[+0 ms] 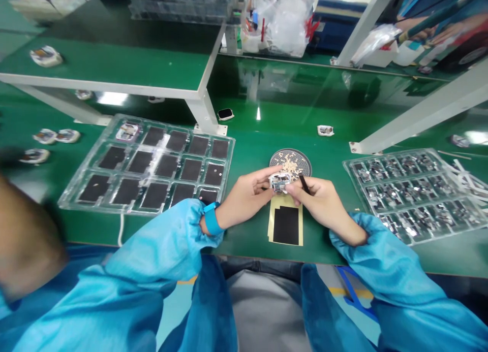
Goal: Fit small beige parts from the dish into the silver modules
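A small open watch case (280,182), pale-rimmed with electronic parts showing inside, is held up in front of me. My left hand (246,197) grips its left side between thumb and fingers. At its right edge, the thumb and fingertips of my right hand (324,199) touch the case. Slim black tweezers (304,183) stick out from the right hand's grasp; their tips cannot be made out. Just behind the case sits a round grey dish (308,160) with many tiny beige pieces. Below my hands lies a yellowish backing sheet (300,225) carrying a black adhesive sheet (285,226).
To the left is a clear compartment tray (148,121) with dark pads and one watch case. On the right, another clear tray (353,182) holds small metallic parts. Loose watch cases (325,130) lie about. White shelf legs (206,113) stand behind. A co-worker's blurred arm (26,240) is at left.
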`<state>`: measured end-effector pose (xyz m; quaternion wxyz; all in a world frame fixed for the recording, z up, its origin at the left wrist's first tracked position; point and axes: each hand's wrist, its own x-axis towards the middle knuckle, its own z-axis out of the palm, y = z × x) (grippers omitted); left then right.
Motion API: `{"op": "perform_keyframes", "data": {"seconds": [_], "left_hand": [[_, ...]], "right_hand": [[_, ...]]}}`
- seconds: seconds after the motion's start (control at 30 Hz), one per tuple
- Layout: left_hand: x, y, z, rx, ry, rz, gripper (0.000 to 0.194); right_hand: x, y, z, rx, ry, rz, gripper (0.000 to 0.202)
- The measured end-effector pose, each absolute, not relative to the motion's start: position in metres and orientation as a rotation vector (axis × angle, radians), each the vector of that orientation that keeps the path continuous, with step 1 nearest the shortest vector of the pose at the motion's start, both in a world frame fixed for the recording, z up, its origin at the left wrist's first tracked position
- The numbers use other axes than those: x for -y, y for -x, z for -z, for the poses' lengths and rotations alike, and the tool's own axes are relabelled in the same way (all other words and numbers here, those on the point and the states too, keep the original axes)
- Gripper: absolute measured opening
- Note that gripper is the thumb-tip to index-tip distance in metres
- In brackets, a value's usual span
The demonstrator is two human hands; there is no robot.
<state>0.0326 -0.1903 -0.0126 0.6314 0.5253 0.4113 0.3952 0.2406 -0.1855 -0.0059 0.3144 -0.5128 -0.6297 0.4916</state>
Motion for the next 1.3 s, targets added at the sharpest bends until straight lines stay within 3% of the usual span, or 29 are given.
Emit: {"op": "perform_keyframes", "data": {"seconds": [0.67,1.07,1.3], "left_hand": [[0.1922,-0.0342,0.015,-0.971,-1.266,-0.919,0.05],[0.1955,-0.0324,0.0136,-1.118,-1.494,-0.864,0.05],[0.1955,-0.0315,0.0163,-1.167,-1.702,-0.919,0.045]], "right_hand": [[0.1813,-0.243,0.0079,1.656,1.317,-1.28,0.034],[0.1813,-0.2401,0.0044,1.613,1.328,-1.365,0.045],[0.1849,-0.2402,0.0063,1.5,1.322,-1.465,0.04]]}}
